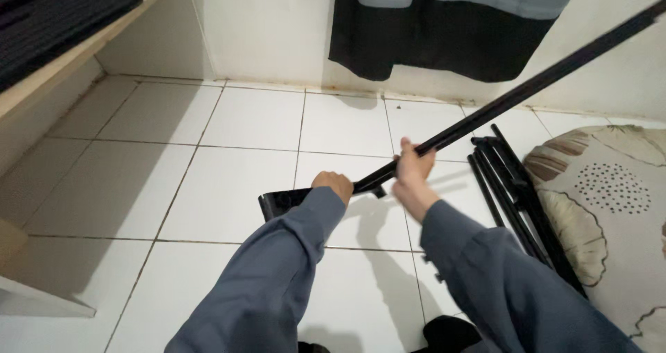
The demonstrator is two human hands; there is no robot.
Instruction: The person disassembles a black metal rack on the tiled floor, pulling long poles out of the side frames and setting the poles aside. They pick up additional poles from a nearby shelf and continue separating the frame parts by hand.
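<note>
Both hands hold one long black metal bar point(527, 89) that slants from the lower middle up to the top right corner, above the white tiled floor. My left hand point(334, 184) grips its lower end, where a flat black plate point(281, 202) sticks out to the left. My right hand point(413, 165) is closed round the bar a little higher up. Both arms wear grey-blue sleeves.
Several more black bars point(517, 193) lie on the white tiles point(229, 179) to the right, beside a floral-patterned mattress point(610, 207). A dark and grey cloth point(444, 27) hangs on the far wall. A wooden shelf point(62, 61) with black items runs along the left.
</note>
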